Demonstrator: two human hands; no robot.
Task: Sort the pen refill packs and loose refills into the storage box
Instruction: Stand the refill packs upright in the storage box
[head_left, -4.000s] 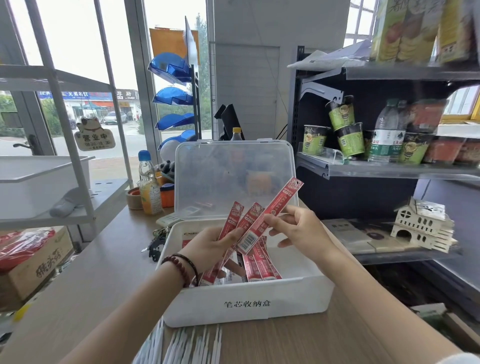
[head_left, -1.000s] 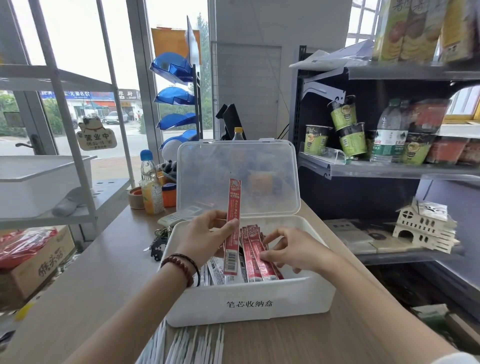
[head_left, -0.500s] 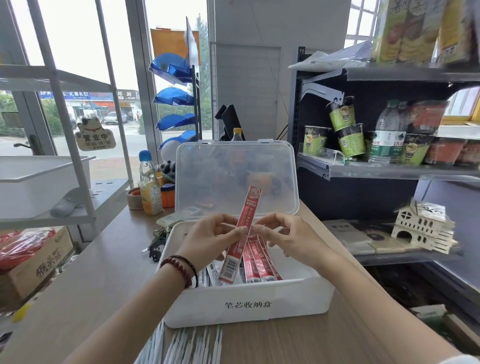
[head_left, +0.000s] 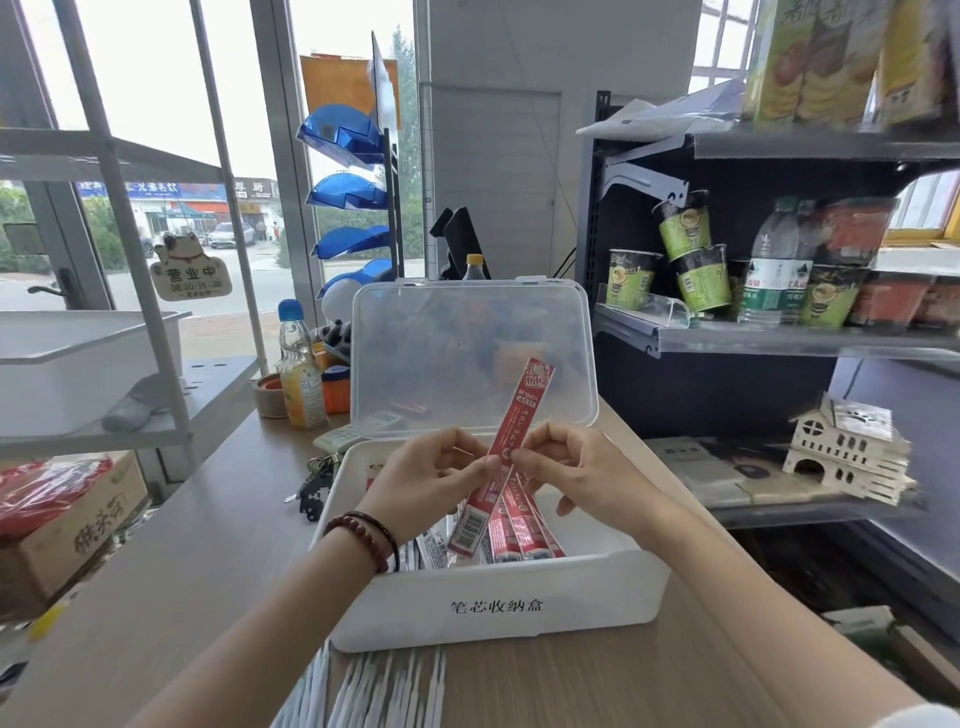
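Note:
A white storage box (head_left: 498, 608) with a clear raised lid (head_left: 470, 353) stands on the wooden counter. Over its open top, my left hand (head_left: 431, 480) and my right hand (head_left: 576, 467) both pinch one long red refill pack (head_left: 511, 447), which leans up to the right. Below it, several more red refill packs (head_left: 522, 530) lie inside the box, with clear-wrapped packs (head_left: 431, 545) to their left. Loose white refills (head_left: 374, 691) lie on the counter in front of the box.
A drink bottle (head_left: 298, 369), a tape roll (head_left: 270, 397), a calculator (head_left: 340, 436) and keys (head_left: 317, 480) sit left of the box. A dark shelf (head_left: 779, 338) with cups and bottles and a white model house (head_left: 847, 447) stand on the right. A white rack (head_left: 88, 358) is left.
The left hand's red pack tilted from upright to leaning right. My right hand rose from the packs in the box and took hold of the pack's middle.

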